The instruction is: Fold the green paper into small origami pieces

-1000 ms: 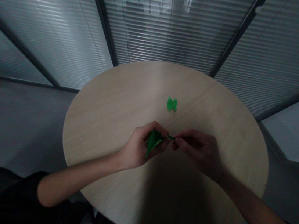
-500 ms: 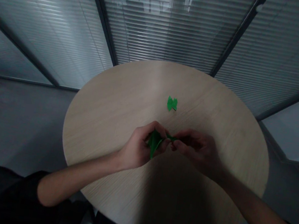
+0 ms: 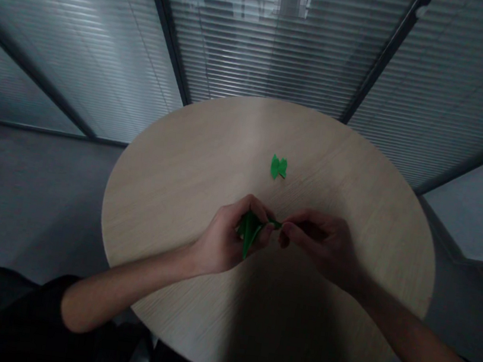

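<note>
Green piece [image 3: 247, 236], possibly paper, over round pale table [image 3: 167, 194], slatted blinds [image 3: 248, 68] behind

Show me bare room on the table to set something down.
On the table, bare wood lies at left, between rim and left hand; at right, between right hand and rim; and beyond the small green piece, toward the far edge. Crowded: the middle, where both hands hold the pointed green item.
</note>
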A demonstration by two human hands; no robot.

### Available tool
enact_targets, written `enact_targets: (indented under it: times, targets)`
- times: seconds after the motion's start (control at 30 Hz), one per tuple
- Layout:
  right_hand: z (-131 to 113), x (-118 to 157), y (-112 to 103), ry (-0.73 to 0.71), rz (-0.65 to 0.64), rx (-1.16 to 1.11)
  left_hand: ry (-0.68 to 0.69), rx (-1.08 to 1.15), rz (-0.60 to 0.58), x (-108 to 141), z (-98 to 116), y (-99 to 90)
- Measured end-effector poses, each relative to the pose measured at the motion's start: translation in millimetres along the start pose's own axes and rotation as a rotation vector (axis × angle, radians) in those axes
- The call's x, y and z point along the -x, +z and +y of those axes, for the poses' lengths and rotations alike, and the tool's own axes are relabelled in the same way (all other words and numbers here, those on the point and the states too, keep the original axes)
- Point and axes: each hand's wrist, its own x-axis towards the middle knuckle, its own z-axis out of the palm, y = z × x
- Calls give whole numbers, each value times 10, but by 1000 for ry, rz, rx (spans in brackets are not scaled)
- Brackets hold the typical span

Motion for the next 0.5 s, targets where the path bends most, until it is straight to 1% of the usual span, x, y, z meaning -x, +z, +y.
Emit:
enact_targets:
  times: [0.3,0.5]
  targets:
    - [51,8,-10,-7,-17,-4,16,-16,13,1,21,1]
    - [17,13,-40,-42,-30,-46,31,-23,17,-5,7,-4]
